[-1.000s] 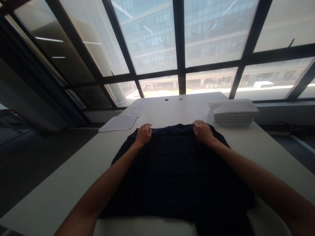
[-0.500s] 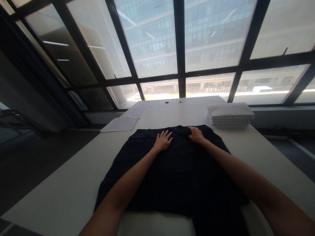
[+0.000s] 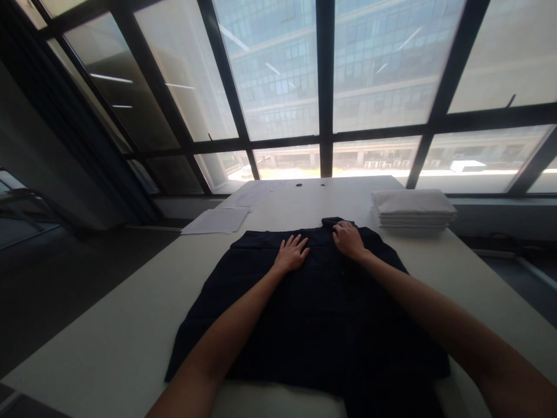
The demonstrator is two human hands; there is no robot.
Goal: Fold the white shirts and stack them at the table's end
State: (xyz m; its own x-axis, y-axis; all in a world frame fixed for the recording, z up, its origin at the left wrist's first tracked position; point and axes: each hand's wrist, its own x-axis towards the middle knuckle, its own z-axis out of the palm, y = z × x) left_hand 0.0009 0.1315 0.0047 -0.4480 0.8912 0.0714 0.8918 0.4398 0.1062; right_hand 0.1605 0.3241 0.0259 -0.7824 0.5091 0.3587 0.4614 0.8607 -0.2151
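Note:
A dark navy garment [image 3: 300,313] lies spread over the white table, its lower part running past the table's near edge. On its upper middle, my left hand [image 3: 292,253] rests flat with the fingers spread. My right hand [image 3: 348,238] is at the top edge, fingers curled around a raised, collar-like fold [image 3: 331,221] of the cloth. The exact kind of garment is hard to make out in the dark fabric.
A stack of folded white cloths [image 3: 413,208] sits at the table's right side. Paper sheets [image 3: 215,221] lie at the left edge. The white table [image 3: 108,325] reaches to large dark-framed windows [image 3: 278,75]. Two small round holes show near its far end.
My right hand has shifted the top fold, which now stands up beyond the garment's upper edge. The left hand stays flat on the cloth. The view has moved slightly.

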